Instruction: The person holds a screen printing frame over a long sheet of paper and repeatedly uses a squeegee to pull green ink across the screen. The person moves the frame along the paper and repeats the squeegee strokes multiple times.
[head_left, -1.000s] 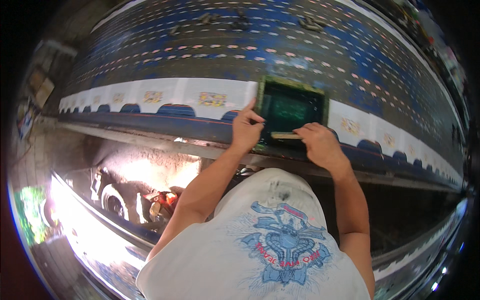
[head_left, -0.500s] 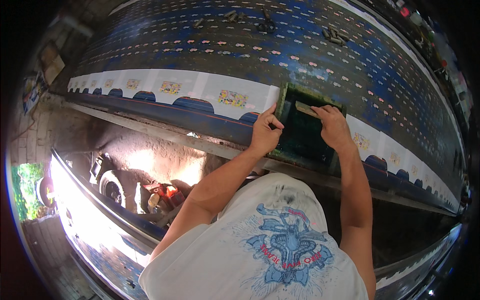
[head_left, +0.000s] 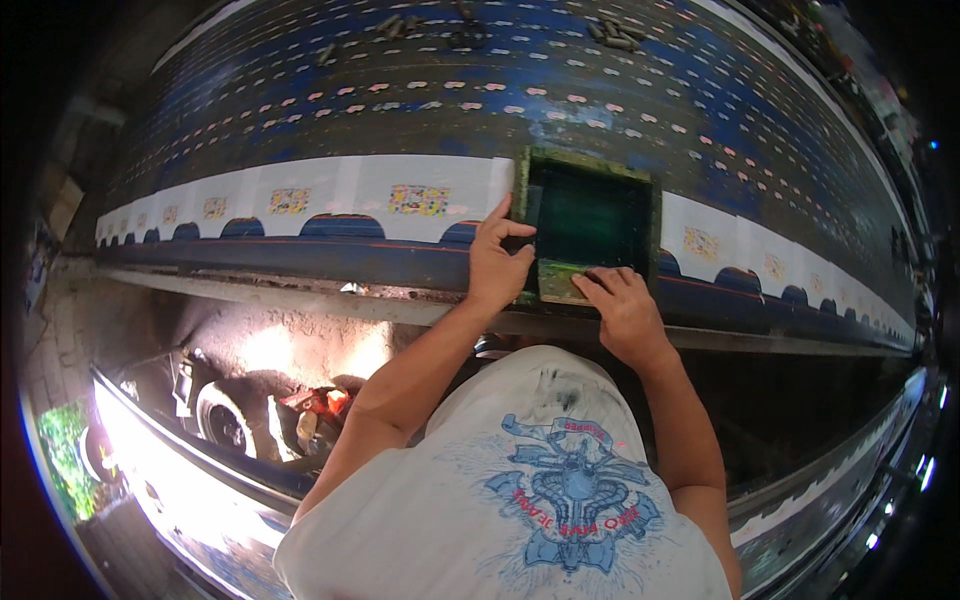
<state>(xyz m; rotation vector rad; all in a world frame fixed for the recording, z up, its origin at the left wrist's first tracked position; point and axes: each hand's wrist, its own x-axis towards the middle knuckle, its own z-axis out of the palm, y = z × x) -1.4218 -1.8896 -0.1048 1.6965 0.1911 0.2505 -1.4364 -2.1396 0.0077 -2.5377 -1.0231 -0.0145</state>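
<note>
A square screen-printing frame with a green-stained wooden rim lies over the row of white pieces at the table's near edge. Dark green ink coats its inside. My left hand is closed on the frame's left side, thumb and forefinger bent near the rim. Inside the frame, along its near side, a flat wooden squeegee stained with green is held in my right hand, fingers pressed over its right end. The squeegee's lower edge is hidden.
White pieces with small colourful prints run along the table edge on both sides. Scissors and several short cylinders lie on the blotchy blue table. Behind my left arm are a wheel and red items.
My right hand has drawn the squeegee from the far part of the frame to its near side. My left hand stays at the frame's left side. The view has shifted slightly.
</note>
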